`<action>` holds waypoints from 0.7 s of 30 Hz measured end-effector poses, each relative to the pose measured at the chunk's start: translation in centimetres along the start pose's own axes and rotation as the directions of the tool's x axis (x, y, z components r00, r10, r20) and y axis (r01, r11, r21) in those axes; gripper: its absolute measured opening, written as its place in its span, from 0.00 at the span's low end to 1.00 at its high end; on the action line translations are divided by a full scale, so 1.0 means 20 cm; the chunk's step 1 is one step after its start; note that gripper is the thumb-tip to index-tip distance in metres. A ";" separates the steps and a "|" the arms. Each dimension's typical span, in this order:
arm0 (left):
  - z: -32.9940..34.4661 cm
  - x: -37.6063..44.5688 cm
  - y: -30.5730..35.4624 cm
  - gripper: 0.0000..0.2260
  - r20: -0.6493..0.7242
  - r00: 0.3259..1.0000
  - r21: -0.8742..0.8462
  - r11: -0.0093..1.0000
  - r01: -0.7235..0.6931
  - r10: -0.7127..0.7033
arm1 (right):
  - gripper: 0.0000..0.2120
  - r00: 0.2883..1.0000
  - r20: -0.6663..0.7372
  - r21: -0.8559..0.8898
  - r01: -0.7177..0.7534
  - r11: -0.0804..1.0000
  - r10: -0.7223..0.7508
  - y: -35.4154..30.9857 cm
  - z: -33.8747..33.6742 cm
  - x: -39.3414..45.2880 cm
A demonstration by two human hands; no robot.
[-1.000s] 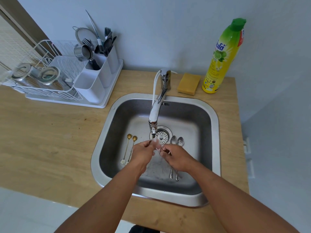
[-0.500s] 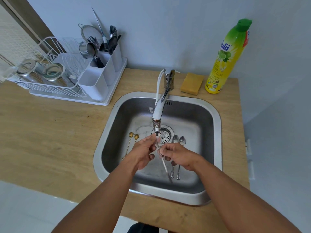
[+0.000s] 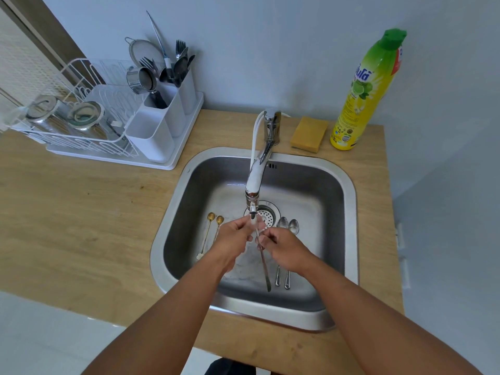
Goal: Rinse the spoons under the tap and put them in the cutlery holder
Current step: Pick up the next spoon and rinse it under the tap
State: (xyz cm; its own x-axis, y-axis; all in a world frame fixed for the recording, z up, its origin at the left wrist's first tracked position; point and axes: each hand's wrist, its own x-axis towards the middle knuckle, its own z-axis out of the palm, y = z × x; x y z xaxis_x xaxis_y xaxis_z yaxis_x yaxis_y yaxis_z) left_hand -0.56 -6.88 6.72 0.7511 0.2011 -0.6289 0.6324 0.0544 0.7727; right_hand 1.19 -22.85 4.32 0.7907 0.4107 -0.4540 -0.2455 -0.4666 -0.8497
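Right, both hands meet under the tap (image 3: 255, 182), and that is the point of the pose: the spoon (image 3: 263, 262) is held so its bowl sits by the spout, handle trailing down towards the person so water can run off into the sink (image 3: 349, 212). The right hand (image 3: 285, 251) is curled, fingertips pinched on the spoon's neck; the left hand (image 3: 234, 239) is half closed at the bowl end, probably rubbing it, though the stream blurs that contact. Two silver spoons (image 3: 282, 269) lie side by side on the basin floor to the right, two gold spoons (image 3: 212, 226) to the left, waiting their turn. The cutlery holder (image 3: 167, 115) stands well apart on the counter's left, already holding utensils.
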 end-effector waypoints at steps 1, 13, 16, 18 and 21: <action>-0.01 0.00 -0.01 0.08 0.053 0.999 -0.029 0.999 0.013 -0.012 | 0.13 1.000 0.018 0.061 -0.008 0.998 0.006 -0.01 0.00 0.00; -0.03 0.09 0.02 0.07 -0.017 0.999 -0.075 0.996 -0.041 0.040 | 0.08 0.999 0.027 0.226 0.036 0.973 -0.043 -0.08 0.04 -0.01; -0.04 0.08 0.02 0.10 0.091 0.995 -0.169 0.984 0.053 -0.038 | 0.08 0.995 0.099 0.357 -0.020 0.934 -0.016 -0.10 0.03 -0.01; -0.06 0.08 0.02 0.12 0.174 0.981 -0.208 0.970 0.125 -0.089 | 0.07 0.985 0.174 0.459 -0.098 0.883 0.019 -0.10 0.00 -0.01; -0.08 0.07 0.01 0.10 0.121 0.988 -0.069 0.992 0.103 -0.094 | 0.07 0.981 0.183 0.365 -0.128 0.922 0.064 -0.08 -0.02 -0.01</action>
State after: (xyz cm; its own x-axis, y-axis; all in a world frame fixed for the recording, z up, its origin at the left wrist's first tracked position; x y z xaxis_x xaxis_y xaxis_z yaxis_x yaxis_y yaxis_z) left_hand 0.36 -5.04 6.03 0.7057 0.0751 -0.7045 0.6916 0.1424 0.7081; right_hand 1.70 -22.57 5.84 0.6571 0.5165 -0.5490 -0.5325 -0.1975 -0.8231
